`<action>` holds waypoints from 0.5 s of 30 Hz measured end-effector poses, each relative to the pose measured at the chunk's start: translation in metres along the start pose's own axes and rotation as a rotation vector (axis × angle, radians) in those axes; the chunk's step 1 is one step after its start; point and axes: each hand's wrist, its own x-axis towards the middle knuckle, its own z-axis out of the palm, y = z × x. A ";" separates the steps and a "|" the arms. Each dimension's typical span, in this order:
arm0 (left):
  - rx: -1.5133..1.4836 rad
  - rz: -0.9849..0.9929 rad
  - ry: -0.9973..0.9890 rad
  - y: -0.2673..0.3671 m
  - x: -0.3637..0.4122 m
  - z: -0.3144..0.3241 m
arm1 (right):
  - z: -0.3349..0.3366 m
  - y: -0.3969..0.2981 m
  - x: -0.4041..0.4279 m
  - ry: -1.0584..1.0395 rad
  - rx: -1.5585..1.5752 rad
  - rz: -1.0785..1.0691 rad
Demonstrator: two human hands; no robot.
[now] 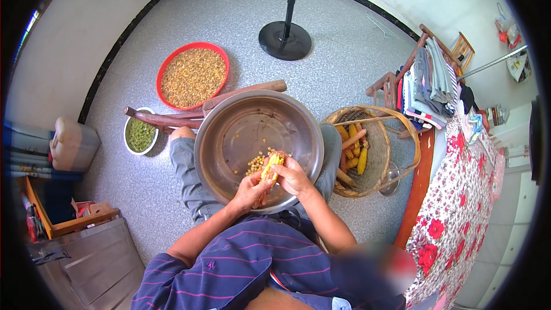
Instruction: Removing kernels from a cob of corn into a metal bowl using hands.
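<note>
Over a wide metal basin [258,116] resting on my lap, both hands hold a partly shelled corn cob [272,168]. My left hand [251,190] grips its lower end, where bare cob shows. My right hand [294,175] is closed around the upper part, thumb on the yellow kernels. Loose kernels [256,164] lie in the basin just beyond my fingers, with a few scattered farther in. To the right stands a woven basket [379,155] with a hoop handle, holding several corn cobs [362,160], some with yellow kernels and some that look bare.
A red round tray [160,78] of kernels or grain and a white bowl [125,137] of chopped greens stand on the floor at left, near a wooden frame [245,94]. A stand fan's base [285,41] is ahead. Folded clothes [426,90] and a floral-covered bed [452,206] are at right.
</note>
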 end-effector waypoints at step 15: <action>-0.152 -0.059 -0.026 -0.001 0.001 -0.005 | 0.010 0.007 -0.002 0.016 0.125 -0.015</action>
